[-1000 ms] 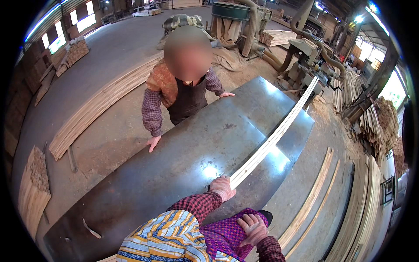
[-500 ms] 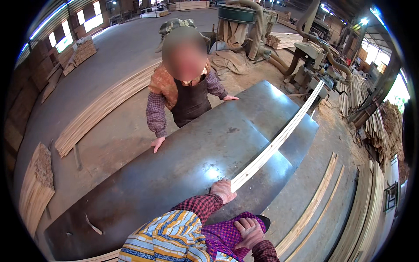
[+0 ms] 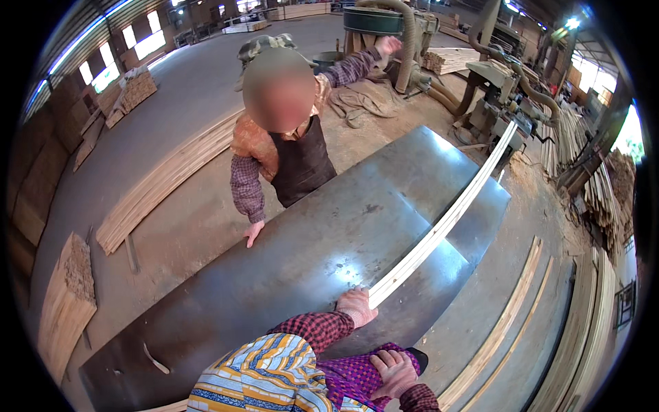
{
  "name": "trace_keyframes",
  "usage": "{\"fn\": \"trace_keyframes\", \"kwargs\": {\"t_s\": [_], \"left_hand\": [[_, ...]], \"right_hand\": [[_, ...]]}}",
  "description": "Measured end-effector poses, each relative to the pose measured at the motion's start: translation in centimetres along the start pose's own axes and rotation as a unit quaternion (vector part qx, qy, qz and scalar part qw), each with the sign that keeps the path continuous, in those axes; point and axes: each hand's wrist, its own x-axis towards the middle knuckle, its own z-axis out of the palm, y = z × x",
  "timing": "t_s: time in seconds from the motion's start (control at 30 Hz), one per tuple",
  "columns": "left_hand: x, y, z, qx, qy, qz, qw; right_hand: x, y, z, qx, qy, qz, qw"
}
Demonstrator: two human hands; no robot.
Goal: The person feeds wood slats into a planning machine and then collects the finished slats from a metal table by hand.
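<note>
Pale wooden strips (image 3: 439, 233) lie side by side across a dark metal table (image 3: 302, 254); their far end reaches a machine. My left hand (image 3: 356, 307) is closed at their near end, fingers bent against the wood, with part of the grip hidden. On my knee, over purple patterned cloth (image 3: 343, 378), rests my right hand (image 3: 394, 373); it holds nothing and its fingers are somewhat apart. Across the table stands a person in a dark apron (image 3: 302, 161), one hand (image 3: 255, 233) on the table edge and the other hand (image 3: 389, 45) raised.
The woodworking machine (image 3: 491, 103) with hoses stands beyond the table's far end. Long boards (image 3: 576, 329) and two loose strips (image 3: 498, 319) lie on the floor at right. Stacked boards (image 3: 171, 178) lie behind the person, and a wood bundle (image 3: 68, 302) at left.
The person across the table has lifted one hand from the table and swung that arm up and outward. My hands keep their places; the view has shifted slightly.
</note>
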Motion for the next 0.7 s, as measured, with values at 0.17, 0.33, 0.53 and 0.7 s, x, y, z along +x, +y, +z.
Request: {"fn": "trace_keyframes", "kwargs": {"t_s": [0.17, 0.33, 0.53, 0.7], "left_hand": [[0.6, 0.8, -0.2, -0.026, -0.02, -0.005, 0.999], [1.2, 0.0, -0.5, -0.013, -0.052, 0.002, 0.999], [1.3, -1.1, -1.4, -0.02, -0.107, 0.056, 0.993], [1.4, -1.5, -1.4, -0.03, -0.098, 0.064, 0.993]], "right_hand": [[-0.2, -0.1, -0.6, 0.001, -0.01, 0.015, 1.0], [0.1, -0.6, -1.0, -0.014, -0.033, 0.029, 0.999], [1.0, -1.1, -1.4, -0.019, -0.079, 0.052, 0.995], [2.0, -0.6, -2.0, 0.038, -0.106, 0.071, 0.991]]}}
